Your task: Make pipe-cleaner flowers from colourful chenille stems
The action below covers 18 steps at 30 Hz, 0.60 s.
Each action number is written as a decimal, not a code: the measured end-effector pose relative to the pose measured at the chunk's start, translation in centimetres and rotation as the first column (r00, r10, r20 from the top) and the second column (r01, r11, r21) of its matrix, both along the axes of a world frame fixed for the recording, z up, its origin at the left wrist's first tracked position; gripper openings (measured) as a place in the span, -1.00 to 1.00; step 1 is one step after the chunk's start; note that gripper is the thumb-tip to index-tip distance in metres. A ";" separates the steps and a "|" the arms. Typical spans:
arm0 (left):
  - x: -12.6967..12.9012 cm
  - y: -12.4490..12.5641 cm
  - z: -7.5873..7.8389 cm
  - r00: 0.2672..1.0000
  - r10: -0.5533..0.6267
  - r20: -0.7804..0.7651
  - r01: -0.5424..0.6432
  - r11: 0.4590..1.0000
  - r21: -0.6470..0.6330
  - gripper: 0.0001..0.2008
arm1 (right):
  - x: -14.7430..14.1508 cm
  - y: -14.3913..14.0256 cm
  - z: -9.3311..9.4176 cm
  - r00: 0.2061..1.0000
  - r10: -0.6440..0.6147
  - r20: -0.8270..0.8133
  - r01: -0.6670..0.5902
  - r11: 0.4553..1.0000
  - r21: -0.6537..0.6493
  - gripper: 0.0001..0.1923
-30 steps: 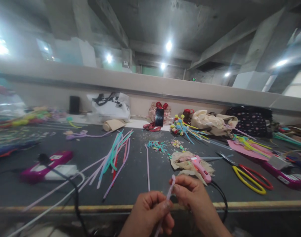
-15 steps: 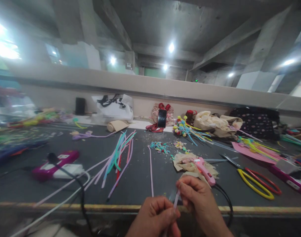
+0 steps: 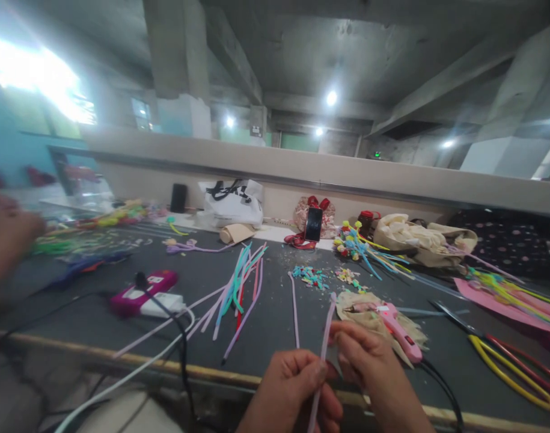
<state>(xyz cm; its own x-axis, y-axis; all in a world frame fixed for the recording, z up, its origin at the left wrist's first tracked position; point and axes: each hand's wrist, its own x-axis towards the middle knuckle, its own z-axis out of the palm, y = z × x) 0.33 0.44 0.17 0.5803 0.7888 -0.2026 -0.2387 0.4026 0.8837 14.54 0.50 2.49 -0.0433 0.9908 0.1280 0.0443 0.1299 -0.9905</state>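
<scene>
A light purple pipe cleaner (image 3: 327,328) stands up, slightly tilted, in the pinch of my left hand (image 3: 293,388). Its top end sticks up free above both hands, and its lower end runs down out of the picture. Close by on the right, my right hand (image 3: 369,367) has its fingers curled in with the thumb against them; its fingertips are beside the stem and partly blurred, so what they grip is unclear. Another purple pipe cleaner (image 3: 294,307) lies on the dark table (image 3: 270,337) just beyond my left hand. A pink glue gun (image 3: 398,331) rests on crumpled paper beyond my right hand.
Large scissors (image 3: 477,343) with yellow and red handles lie at right. Several coloured pipe cleaners (image 3: 238,288) form a loose pile left of centre. Small cut pieces (image 3: 311,276) are scattered mid-table. A power strip (image 3: 143,291) with cables sits left. Another person's arm (image 3: 8,240) shows far left.
The pipe cleaner's top end now rises above my hands, where my right fingers pinched it before. My view has turned left, and another person's arm has appeared at the left edge.
</scene>
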 end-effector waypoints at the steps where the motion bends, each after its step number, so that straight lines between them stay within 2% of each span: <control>1: -0.1 0.0 0.0 1.000 -0.003 0.000 0.003 1.000 0.012 -0.62 | -0.2 -0.2 0.2 0.995 0.048 0.090 -0.051 0.998 0.033 -0.78; 3: -0.3 0.0 0.1 1.000 -0.018 -0.011 0.019 0.999 0.044 -0.61 | -0.5 -0.1 0.8 0.973 0.056 0.225 -0.078 0.993 0.090 -0.74; 5: -0.6 0.0 0.4 0.998 0.003 -0.058 0.002 0.996 0.094 -0.63 | -0.9 0.9 1.9 0.952 0.003 0.307 -0.034 0.995 0.094 -0.72; 7: -1.4 0.3 1.0 0.978 0.117 -0.171 -0.073 0.968 0.241 -0.66 | -1.3 2.9 2.9 0.905 -0.038 0.424 0.005 0.997 0.080 -0.72; 8: -2.1 0.6 1.4 0.943 0.223 -0.246 -0.123 0.922 0.366 -0.68 | -1.5 4.2 3.3 0.849 -0.058 0.525 0.020 0.997 0.079 -0.72; 9: -2.9 0.9 1.9 0.880 0.350 -0.320 -0.151 0.846 0.511 -0.70 | -1.6 5.7 3.4 0.812 -0.073 0.580 0.027 0.996 0.088 -0.71; 10: -3.8 1.3 2.3 0.781 0.499 -0.376 -0.145 0.730 0.668 -0.74 | -1.8 7.3 3.4 0.786 -0.074 0.614 0.023 0.996 0.090 -0.72; 11: -4.7 1.7 2.6 0.630 0.663 -0.403 -0.120 0.596 0.794 -0.78 | -1.8 8.8 3.2 0.751 -0.074 0.656 0.023 0.996 0.086 -0.72; 12: -5.6 2.2 2.9 0.451 0.791 -0.413 -0.073 0.494 0.867 -0.79 | -1.9 10.3 2.9 0.708 -0.066 0.703 0.022 0.997 0.072 -0.72; 13: -6.5 2.6 3.1 0.292 0.854 -0.431 -0.010 0.453 0.891 -0.78 | -2.0 11.5 2.6 0.657 -0.059 0.752 0.020 0.998 0.061 -0.72; 15: -7.8 3.3 3.0 0.110 0.859 -0.500 0.102 0.490 0.866 -0.77 | -2.2 13.4 1.9 0.545 -0.029 0.838 0.011 1.000 0.028 -0.74; 16: -8.3 3.6 2.9 0.057 0.843 -0.534 0.131 0.524 0.841 -0.76 | -2.5 14.1 1.7 0.489 -0.026 0.872 0.011 1.000 0.024 -0.76; 18: -8.7 3.9 2.6 0.000 0.812 -0.584 0.157 0.576 0.802 -0.75 | -3.5 14.9 1.4 0.393 -0.042 0.919 0.003 0.999 0.045 -0.79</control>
<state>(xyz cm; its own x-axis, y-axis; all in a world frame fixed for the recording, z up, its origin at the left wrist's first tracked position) -8.37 4.33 2.73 -0.0762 0.9444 0.3197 0.9360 -0.0427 0.3493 11.05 15.38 3.93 -0.1318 0.9898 0.0546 0.9288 0.1426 -0.3422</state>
